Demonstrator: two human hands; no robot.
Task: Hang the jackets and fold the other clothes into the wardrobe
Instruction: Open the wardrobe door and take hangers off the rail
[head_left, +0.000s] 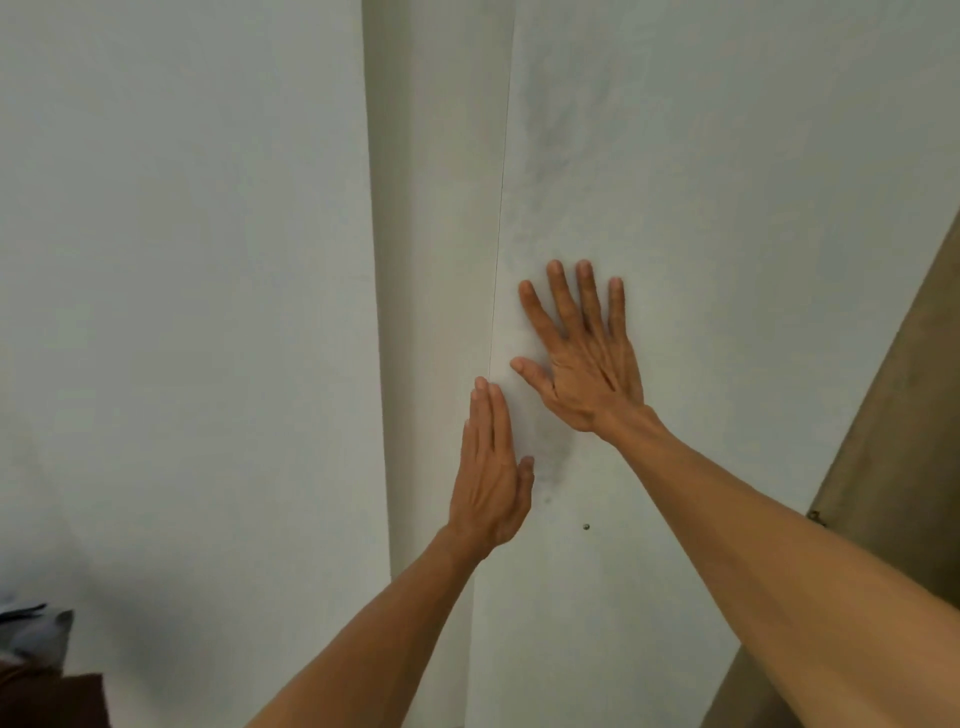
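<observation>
Clothes (31, 644) bunched at the lower left corner. Wardrobe (441, 208) upright, doors closed, seam (501, 208) vertical, contents hidden. Left hand (493, 467) at the seam, fingers straight and together, released; right hand (584, 358) flat on the right door (727, 260), fingers spread, grasping nothing.

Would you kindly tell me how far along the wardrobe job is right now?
Done: nothing can be confirmed; the wardrobe door looks closed, hiding the inside. In hand: the right hand presses flat on it, the left hand at its seam. Left: clothes lie at lower left, outside the wardrobe.
</observation>
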